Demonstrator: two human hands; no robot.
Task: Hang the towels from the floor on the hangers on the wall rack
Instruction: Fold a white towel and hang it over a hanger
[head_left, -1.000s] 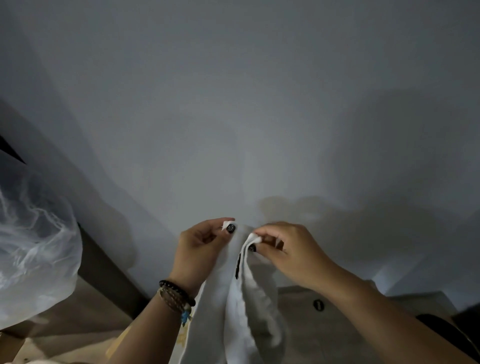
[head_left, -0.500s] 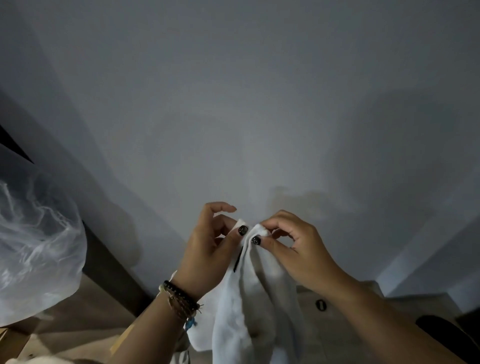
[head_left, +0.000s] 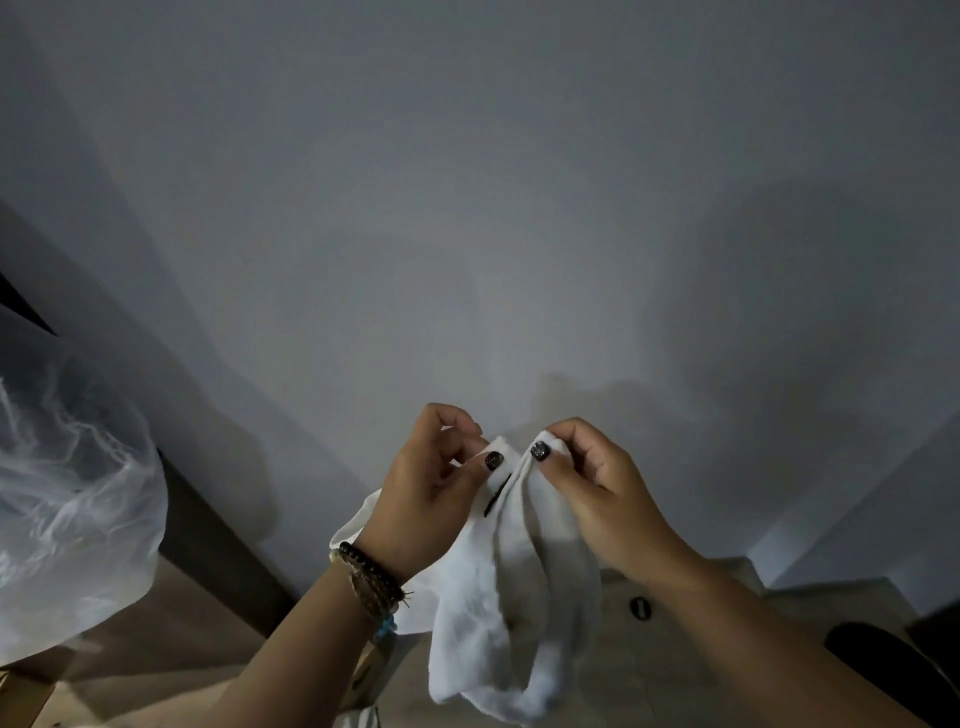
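Note:
I hold a white towel (head_left: 511, 618) up in front of a plain grey wall. My left hand (head_left: 428, 488) pinches one top corner between thumb and fingers, with beaded bracelets on its wrist. My right hand (head_left: 602, 493) pinches the neighbouring part of the top edge, a few centimetres away. The cloth hangs down in loose folds below both hands, with a short dark strip near its upper edge. No hanger or wall rack shows in this view.
A clear plastic bag (head_left: 67, 509) bulges at the left edge. A dark skirting board (head_left: 218, 551) runs along the wall's foot above the wooden floor (head_left: 675, 639). A small black mark (head_left: 640, 607) lies on the floor, and a dark object (head_left: 883, 660) sits at lower right.
Both hands have risen slightly with the towel, and the pinched corners have drawn a little apart. The cloth now hangs in fuller folds.

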